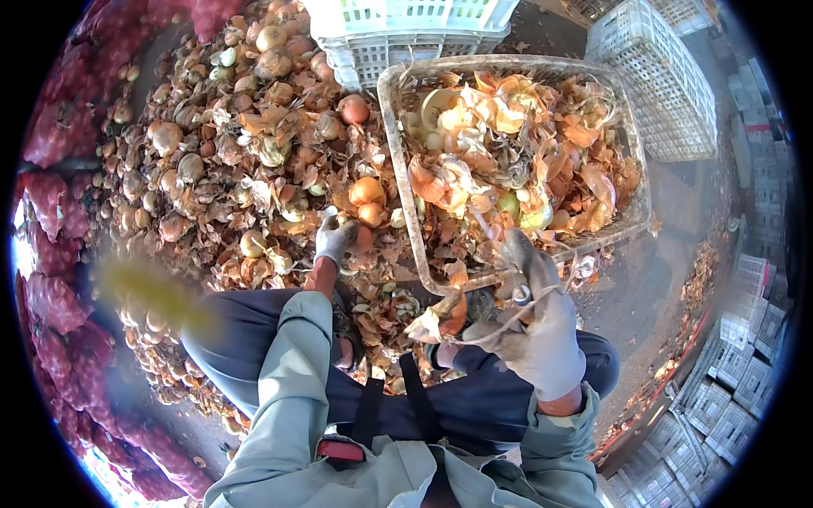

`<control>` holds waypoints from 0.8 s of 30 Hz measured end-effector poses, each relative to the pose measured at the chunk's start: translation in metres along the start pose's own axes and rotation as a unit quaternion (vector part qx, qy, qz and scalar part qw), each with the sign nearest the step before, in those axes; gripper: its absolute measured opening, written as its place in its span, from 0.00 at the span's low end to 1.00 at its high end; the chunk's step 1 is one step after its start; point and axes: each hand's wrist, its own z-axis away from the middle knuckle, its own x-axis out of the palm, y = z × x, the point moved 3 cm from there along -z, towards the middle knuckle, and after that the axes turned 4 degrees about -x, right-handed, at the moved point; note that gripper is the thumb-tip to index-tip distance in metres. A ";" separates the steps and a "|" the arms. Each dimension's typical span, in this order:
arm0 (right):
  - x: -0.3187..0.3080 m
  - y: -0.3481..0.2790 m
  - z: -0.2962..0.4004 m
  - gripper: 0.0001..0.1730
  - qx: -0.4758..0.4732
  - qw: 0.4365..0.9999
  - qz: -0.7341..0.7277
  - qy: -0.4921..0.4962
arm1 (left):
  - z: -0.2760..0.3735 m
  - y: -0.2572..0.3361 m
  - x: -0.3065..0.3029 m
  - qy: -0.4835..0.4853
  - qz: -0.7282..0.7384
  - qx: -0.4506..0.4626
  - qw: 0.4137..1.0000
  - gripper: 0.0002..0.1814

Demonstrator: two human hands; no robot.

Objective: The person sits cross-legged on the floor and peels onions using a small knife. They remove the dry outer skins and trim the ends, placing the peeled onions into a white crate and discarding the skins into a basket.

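Note:
My left hand (335, 241), in a pale glove, is at the near edge of a heap of onions (190, 168). Its fingertips are beside two bright orange-brown onions (367, 192), and a small shiny piece (331, 211) shows at them. Whether it grips anything is unclear. My right hand (537, 317), gloved too, is over the near rim of a worn plastic tub (401, 171), thumb and forefinger well apart. A round metal-ended piece (522, 293) shows between its fingers. A dry stalk crosses this hand towards loose onion skin (441, 320) left of it.
Onion skins (521, 140) and some peeled onions (537, 216) fill the tub. White plastic crates (413, 44) are stacked behind it, another crate stack (654, 82) at its right. Red mesh sacks (63, 355) line the left side. More crates (737, 394) stand far right.

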 end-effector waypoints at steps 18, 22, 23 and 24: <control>0.021 -0.016 0.005 0.10 0.021 0.935 -0.349 0.053 | 0.223 0.242 -0.002 -0.390 0.496 0.018 0.776 0.36; 0.022 -0.027 0.010 0.25 -0.153 0.967 -0.182 0.090 | 0.260 0.245 0.001 -0.417 0.463 0.026 0.782 0.36; 0.019 -0.036 0.012 0.29 -0.198 0.966 -0.145 0.086 | 0.265 0.245 0.001 -0.400 0.433 0.032 0.808 0.36; 0.018 -0.045 0.015 0.33 -0.240 0.961 -0.107 0.082 | 0.271 0.251 -0.002 -0.473 0.370 0.039 0.799 0.40</control>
